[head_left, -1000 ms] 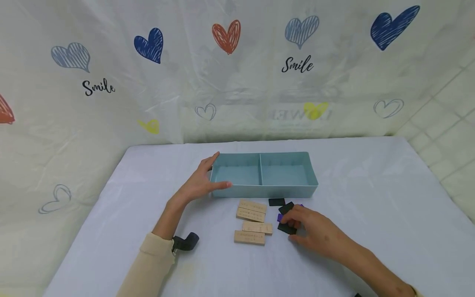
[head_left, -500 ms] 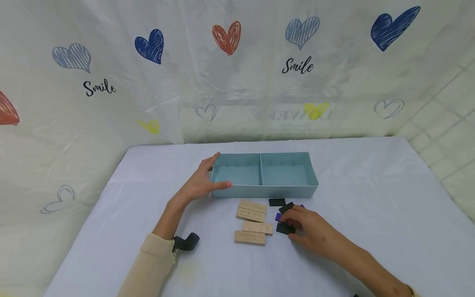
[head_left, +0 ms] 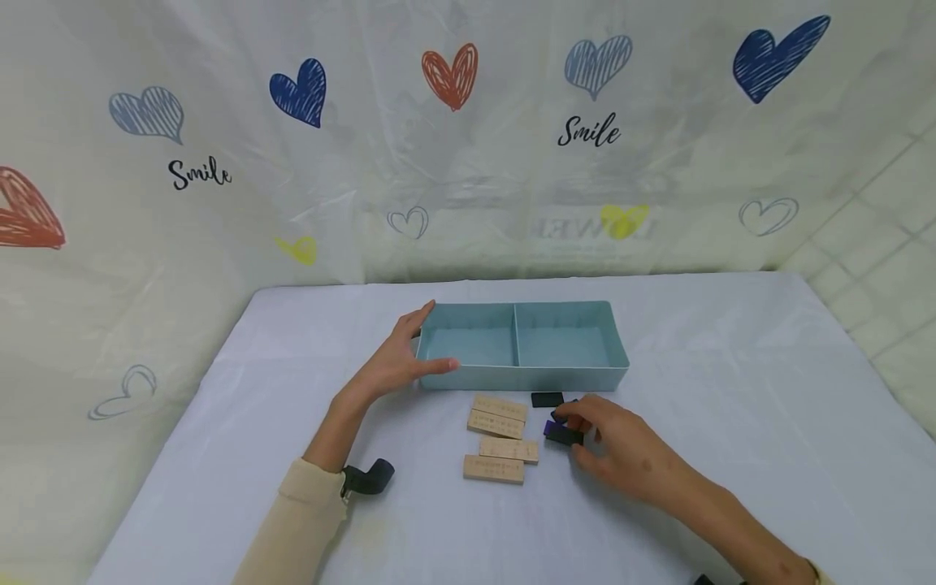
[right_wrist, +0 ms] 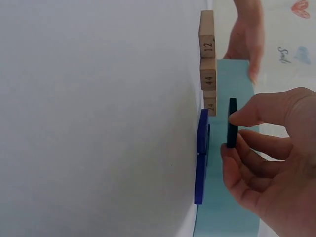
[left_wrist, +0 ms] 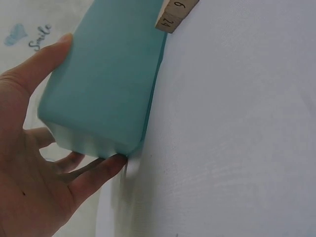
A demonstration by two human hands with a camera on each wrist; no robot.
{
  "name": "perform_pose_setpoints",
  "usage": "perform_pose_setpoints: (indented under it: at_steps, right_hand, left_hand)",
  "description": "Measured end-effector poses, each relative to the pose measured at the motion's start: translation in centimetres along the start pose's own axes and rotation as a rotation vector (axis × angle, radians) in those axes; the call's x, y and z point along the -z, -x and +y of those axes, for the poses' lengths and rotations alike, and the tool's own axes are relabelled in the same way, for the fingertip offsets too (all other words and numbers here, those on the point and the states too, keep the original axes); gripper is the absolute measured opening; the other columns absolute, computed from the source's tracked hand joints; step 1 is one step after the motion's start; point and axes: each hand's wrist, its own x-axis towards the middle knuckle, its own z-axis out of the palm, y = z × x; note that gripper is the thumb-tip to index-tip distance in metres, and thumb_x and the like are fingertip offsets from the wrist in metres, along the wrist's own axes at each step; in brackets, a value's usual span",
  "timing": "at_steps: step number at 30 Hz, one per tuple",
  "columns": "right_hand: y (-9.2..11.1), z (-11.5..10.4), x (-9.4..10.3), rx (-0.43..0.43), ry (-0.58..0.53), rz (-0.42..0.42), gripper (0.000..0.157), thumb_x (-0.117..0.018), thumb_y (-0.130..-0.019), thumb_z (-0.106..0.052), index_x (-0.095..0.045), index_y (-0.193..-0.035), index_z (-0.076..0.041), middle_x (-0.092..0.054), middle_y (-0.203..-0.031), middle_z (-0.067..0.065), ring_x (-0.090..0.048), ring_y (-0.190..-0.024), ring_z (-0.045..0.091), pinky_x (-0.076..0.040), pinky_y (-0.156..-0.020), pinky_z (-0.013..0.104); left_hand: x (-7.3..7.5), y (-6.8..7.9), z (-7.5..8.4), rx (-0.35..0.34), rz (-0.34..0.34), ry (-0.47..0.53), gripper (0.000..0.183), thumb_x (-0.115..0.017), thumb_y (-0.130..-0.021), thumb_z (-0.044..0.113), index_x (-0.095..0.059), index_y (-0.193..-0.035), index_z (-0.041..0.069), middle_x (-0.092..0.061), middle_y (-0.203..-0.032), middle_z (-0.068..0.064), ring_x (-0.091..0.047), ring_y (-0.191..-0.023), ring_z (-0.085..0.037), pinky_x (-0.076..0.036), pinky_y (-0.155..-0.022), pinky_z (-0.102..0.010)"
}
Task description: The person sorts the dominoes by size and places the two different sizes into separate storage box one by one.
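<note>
A two-compartment blue tray [head_left: 522,379] stands near the back of the table. My left hand [head_left: 391,361] grips its left end, thumb over the front rim and fingers around the end wall. In the right wrist view, my right hand [right_wrist: 269,163] pinches a thin black tile [right_wrist: 232,123] between thumb and fingers, raised off the cloth. Close to it lie two purple tiles [right_wrist: 202,131], partly hidden by the hand in the head view. Another black tile [head_left: 547,400] lies by the tray's front wall. Several wooden number blocks [head_left: 493,469] lie left of the tiles.
White cloth covers the table [head_left: 439,536]. Behind it hangs a pale curtain [head_left: 497,162] printed with hearts and words. A dark wrist-worn device [head_left: 369,477] sticks out from the left sleeve [head_left: 300,520].
My right hand has lifted the black tile off the cloth and moved it slightly towards the tray. My left hand stays at the tray's end.
</note>
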Motion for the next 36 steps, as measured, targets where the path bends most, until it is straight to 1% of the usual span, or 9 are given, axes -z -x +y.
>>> perform_pose_setpoints:
  at_steps: [5,11,15,21,26,31,36]
  right_hand:
    - [-0.1,-0.1,0.2,0.022,-0.03,0.062,0.043,-0.078,-0.084,0.002,-0.071,-0.125,-0.007,-0.063,-0.104,-0.006,-0.059,-0.09,0.007,-0.056,-0.076,0.023]
    - [-0.3,-0.2,0.6,0.017,-0.063,0.092,0.042,-0.076,-0.084,0.004,-0.074,-0.124,-0.007,-0.061,-0.105,-0.007,-0.058,-0.089,0.008,-0.056,-0.074,0.024]
    - [-0.5,-0.2,0.9,0.038,-0.059,0.118,0.041,-0.076,-0.083,0.004,-0.074,-0.122,-0.007,-0.06,-0.102,-0.007,-0.058,-0.088,0.007,-0.057,-0.074,0.026]
    - [-0.8,-0.1,1.4,0.115,-0.063,0.202,0.042,-0.077,-0.08,0.009,-0.075,-0.118,-0.008,-0.06,-0.1,-0.005,-0.059,-0.084,0.008,-0.057,-0.071,0.025]
    - [-1.3,0.4,2.0,0.172,-0.059,0.271,0.045,-0.078,-0.079,0.01,-0.075,-0.119,-0.01,-0.063,-0.101,-0.005,-0.059,-0.082,0.01,-0.055,-0.068,0.024]
    - [-2.0,0.8,2.6,0.183,-0.06,0.323,0.046,-0.079,-0.078,0.01,-0.074,-0.118,-0.012,-0.065,-0.104,-0.003,-0.06,-0.08,0.012,-0.056,-0.068,0.026]
    - [-2.7,1.3,3.2,0.172,-0.068,0.371,0.044,-0.079,-0.08,0.01,-0.075,-0.118,-0.011,-0.065,-0.104,-0.002,-0.059,-0.08,0.011,-0.056,-0.068,0.026]
  left_hand:
    - [-0.1,0.0,-0.1,-0.006,0.002,-0.009,0.11,-0.083,-0.084,0.055,-0.014,-0.168,0.035,-0.014,-0.175,-0.007,-0.029,-0.159,-0.032,-0.034,-0.121,-0.063]
    - [-0.2,-0.1,-0.1,0.005,0.014,-0.018,0.111,-0.084,-0.083,0.055,-0.015,-0.168,0.035,-0.014,-0.175,-0.007,-0.03,-0.158,-0.031,-0.034,-0.122,-0.061]
    - [-0.3,-0.2,-0.1,0.012,0.02,-0.019,0.112,-0.084,-0.082,0.055,-0.015,-0.168,0.037,-0.013,-0.175,-0.006,-0.03,-0.159,-0.031,-0.033,-0.123,-0.061]
    - [-0.2,-0.2,-0.1,0.008,0.018,-0.016,0.111,-0.084,-0.083,0.056,-0.014,-0.168,0.037,-0.013,-0.175,-0.007,-0.03,-0.158,-0.031,-0.034,-0.122,-0.062]
    - [-0.3,-0.4,0.1,0.001,0.02,-0.006,0.111,-0.084,-0.083,0.055,-0.015,-0.168,0.036,-0.014,-0.175,-0.006,-0.03,-0.158,-0.031,-0.035,-0.122,-0.061]
    - [-0.4,-0.6,0.1,0.002,0.025,-0.004,0.111,-0.084,-0.083,0.055,-0.015,-0.168,0.034,-0.015,-0.174,-0.007,-0.03,-0.158,-0.032,-0.035,-0.121,-0.061]
    - [-0.5,-0.7,0.3,0.011,0.032,-0.008,0.111,-0.084,-0.083,0.055,-0.015,-0.168,0.034,-0.014,-0.175,-0.007,-0.031,-0.158,-0.032,-0.034,-0.122,-0.061]
